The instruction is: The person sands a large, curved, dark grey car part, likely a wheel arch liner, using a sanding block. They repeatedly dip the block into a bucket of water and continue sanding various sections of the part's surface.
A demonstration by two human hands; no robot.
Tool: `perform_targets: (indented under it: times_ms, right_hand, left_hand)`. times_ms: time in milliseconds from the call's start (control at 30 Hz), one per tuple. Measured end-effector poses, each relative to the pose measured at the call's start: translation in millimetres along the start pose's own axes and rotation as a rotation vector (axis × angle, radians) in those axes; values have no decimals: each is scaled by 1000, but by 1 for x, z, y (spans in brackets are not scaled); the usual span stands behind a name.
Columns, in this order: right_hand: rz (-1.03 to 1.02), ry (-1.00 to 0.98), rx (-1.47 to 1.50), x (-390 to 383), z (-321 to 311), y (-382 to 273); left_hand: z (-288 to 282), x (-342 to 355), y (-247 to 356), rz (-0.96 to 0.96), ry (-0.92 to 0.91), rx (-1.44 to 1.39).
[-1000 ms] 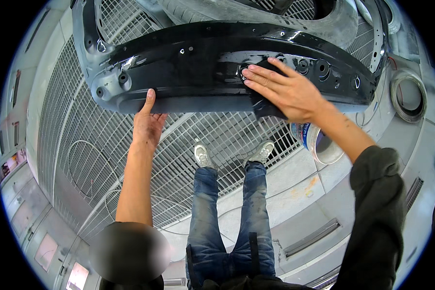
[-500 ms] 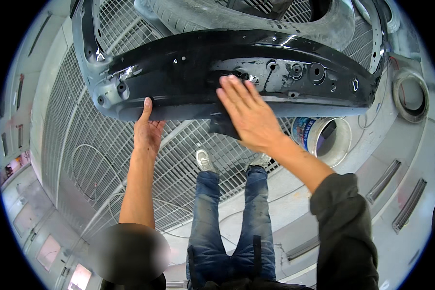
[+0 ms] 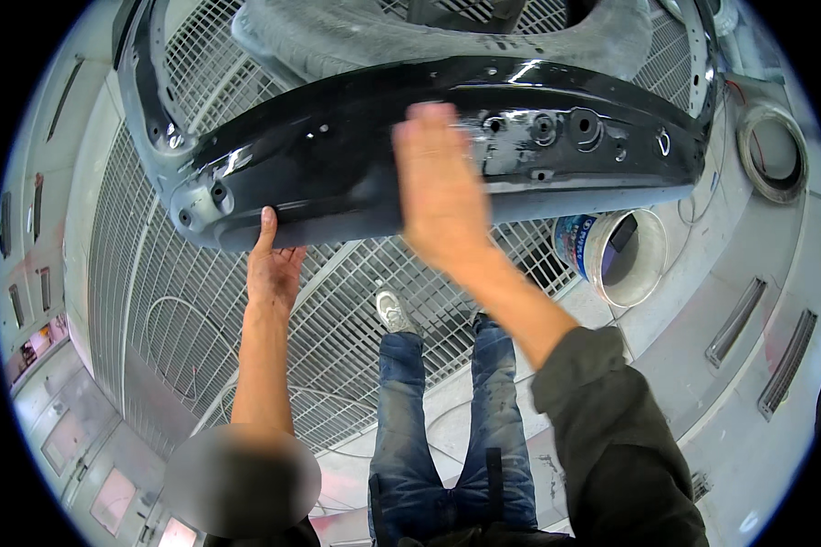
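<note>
A long, curved, glossy black car body panel point(image 3: 328, 164) with grey edges and several holes spans the upper middle. My left hand point(image 3: 275, 264) grips its lower edge left of centre, thumb on the front face and fingers curled underneath. My right hand point(image 3: 442, 187) lies flat on the panel's middle, fingers together and pointing up, smeared by motion. Half a second ago a dark, limp sheet stuck out from under this palm; it is now hidden. To the right of my right hand, the panel surface looks wet and streaked around the holes.
Behind the panel lies a dusty tyre point(image 3: 328, 41). A white bucket point(image 3: 634, 260) holding a dark block stands right of my feet. Metal grating point(image 3: 246, 319) covers the floor under the panel. A ring-shaped coil point(image 3: 773, 150) lies farther right. Thin hoses cross the floor.
My right hand has slid up and slightly left across the panel, and its fingers now point straighter up. The dark sheet's corner has gone from sight. My left hand keeps its hold.
</note>
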State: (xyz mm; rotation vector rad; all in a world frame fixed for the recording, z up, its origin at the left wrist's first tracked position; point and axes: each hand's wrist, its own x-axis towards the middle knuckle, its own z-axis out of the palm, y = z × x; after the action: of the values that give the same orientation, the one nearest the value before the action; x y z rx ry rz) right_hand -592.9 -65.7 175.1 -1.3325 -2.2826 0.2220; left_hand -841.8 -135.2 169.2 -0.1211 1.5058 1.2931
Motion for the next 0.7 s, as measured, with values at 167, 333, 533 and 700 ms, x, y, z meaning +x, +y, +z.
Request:
perform_targets:
  times_ms: [167,333,533,700]
  right_hand:
    - [-316,-118,143,16,-1,14]
    - [43,-155,-98,-62,-71,111]
    - [83,-60,128,-29,5,-38]
    - [-162,-195,-13,-65,-42,79]
  left_hand:
    - [-5,-2,1,-16,-26,-6]
    - [-10,-10,1,20,-12,-17]
    - [1,-2,3,-12,-51,10]
    - [-9,-4,8,-22,-33,40]
